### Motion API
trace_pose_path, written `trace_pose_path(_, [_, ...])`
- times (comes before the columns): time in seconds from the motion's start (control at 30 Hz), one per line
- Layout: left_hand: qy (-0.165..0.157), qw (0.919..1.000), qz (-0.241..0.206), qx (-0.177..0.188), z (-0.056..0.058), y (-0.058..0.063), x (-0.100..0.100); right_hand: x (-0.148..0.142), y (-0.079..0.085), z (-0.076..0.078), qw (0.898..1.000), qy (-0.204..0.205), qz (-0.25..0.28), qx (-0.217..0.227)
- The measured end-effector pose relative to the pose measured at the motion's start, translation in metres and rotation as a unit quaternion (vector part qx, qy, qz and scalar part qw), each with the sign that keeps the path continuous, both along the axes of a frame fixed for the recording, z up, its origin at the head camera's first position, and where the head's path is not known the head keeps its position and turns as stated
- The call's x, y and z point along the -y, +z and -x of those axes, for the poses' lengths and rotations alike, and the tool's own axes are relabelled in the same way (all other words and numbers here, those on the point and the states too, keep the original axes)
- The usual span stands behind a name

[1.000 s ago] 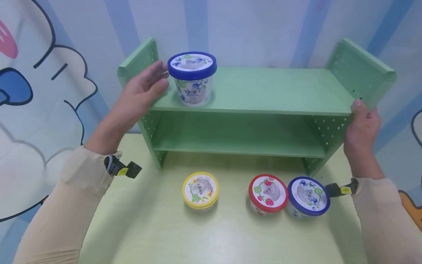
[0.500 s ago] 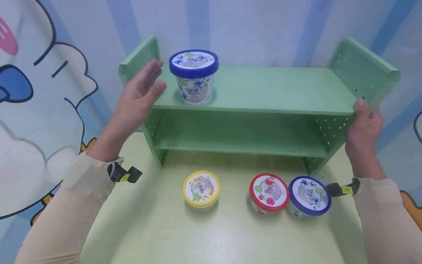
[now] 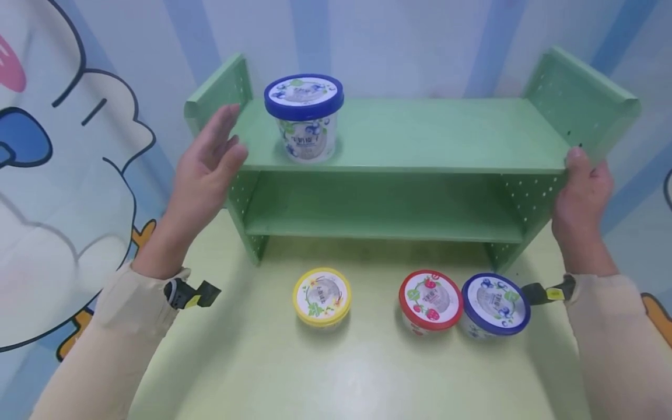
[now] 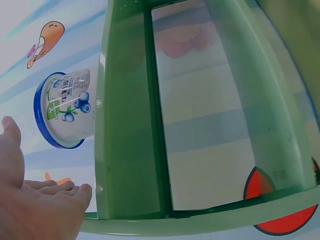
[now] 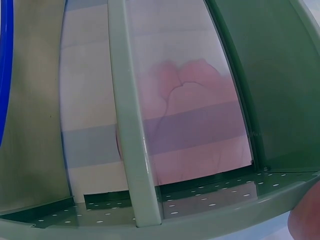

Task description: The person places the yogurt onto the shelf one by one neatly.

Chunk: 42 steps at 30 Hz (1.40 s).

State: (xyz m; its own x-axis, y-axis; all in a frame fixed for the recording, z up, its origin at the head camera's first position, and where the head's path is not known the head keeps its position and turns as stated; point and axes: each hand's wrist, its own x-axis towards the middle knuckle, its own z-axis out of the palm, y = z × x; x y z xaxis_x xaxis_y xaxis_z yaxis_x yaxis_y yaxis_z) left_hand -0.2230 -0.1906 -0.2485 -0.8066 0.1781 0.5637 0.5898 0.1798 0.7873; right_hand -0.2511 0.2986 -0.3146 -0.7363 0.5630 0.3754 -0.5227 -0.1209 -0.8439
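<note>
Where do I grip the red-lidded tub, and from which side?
Probably the lid, held at its front and back, left hand coming from the left. The red-lidded tub stands upright, its round lid juts past the body, and a blue-lidded tub crowds its right side; its left side is open.

- The left hand [image 3: 202, 172] draws away from the blue-lidded tub [image 3: 304, 134] on the top shelf [image 3: 420, 134]: a second ago its fingertips were at the lid's edge; now a clear gap separates them.
- That hand is now lower and farther left, its thumb drawn back as well.
- More bare shelf shows between hand and tub.
- The left sleeve [image 3: 107, 344] also shifts, and orange shapes [image 3: 143, 233] on the wall, earlier largely hidden, come into sight beside it.
</note>
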Motion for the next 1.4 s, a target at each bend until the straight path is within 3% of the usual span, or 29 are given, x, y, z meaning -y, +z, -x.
trace_pose_path(0.3, [-0.037,0.9945,-0.088,-0.044,-0.011,-0.02,0.006,0.0,0.001,-0.003,1.0,0.014,-0.019,-0.008])
trace_pose_path(0.53, [-0.047,0.9886,-0.101,-0.101,-0.01,-0.038,0.009,-0.001,0.0,-0.002,1.0,0.013,-0.015,-0.014])
trace_pose_path(0.77, [-0.082,0.9823,-0.115,-0.123,-0.014,-0.057,0.006,-0.001,0.0,-0.001,1.0,0.008,-0.005,-0.006])
trace_pose_path(1.03, [-0.14,0.9812,-0.101,-0.086,-0.017,-0.071,0.003,0.0,0.0,-0.002,1.0,0.006,0.007,0.002])
trace_pose_path(1.17, [-0.151,0.9836,-0.08,-0.059,-0.019,-0.079,0.004,0.0,0.0,-0.003,1.0,0.001,0.006,0.018])
trace_pose_path(1.4, [-0.17,0.985,-0.032,-0.002,-0.023,-0.09,0.004,0.0,0.001,-0.001,1.0,-0.003,0.014,0.006])
